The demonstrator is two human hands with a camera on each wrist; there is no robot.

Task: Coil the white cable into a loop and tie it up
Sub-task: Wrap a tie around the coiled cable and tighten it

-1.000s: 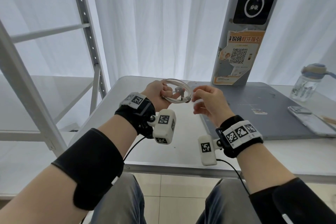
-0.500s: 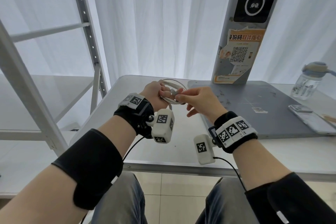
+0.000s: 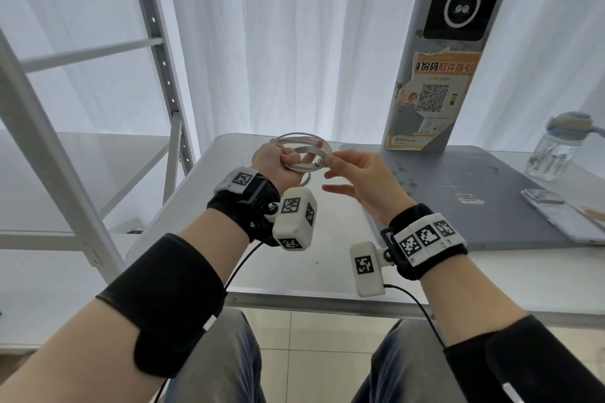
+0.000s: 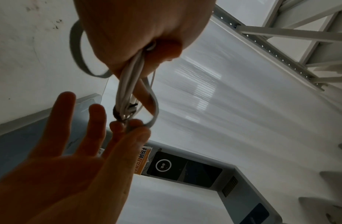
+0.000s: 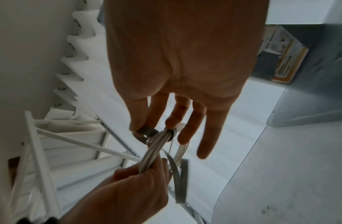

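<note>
The white cable [image 3: 302, 144] is coiled into a small loop held above the table. My left hand [image 3: 278, 162] grips one side of the bundled strands [image 4: 128, 81] in a fist. A grey strap [image 5: 178, 180] is wound round the bundle, and its loose tail hangs from the coil. My right hand [image 3: 330, 160] pinches the strap [image 5: 147, 131] between thumb and forefinger where it wraps the strands [image 5: 156, 145]; its other fingers are spread out straight.
A grey mat [image 3: 474, 193] covers the right of the white table [image 3: 320, 258]. A grey post with an orange QR poster [image 3: 432, 91] stands behind it. A water bottle [image 3: 556, 147] and a phone [image 3: 563, 216] lie far right. A metal shelf frame [image 3: 157, 52] stands left.
My right hand came in to the coil from the right and took the strap in a pinch. The coil tilted flatter and rose slightly. My left hand kept its grip.
</note>
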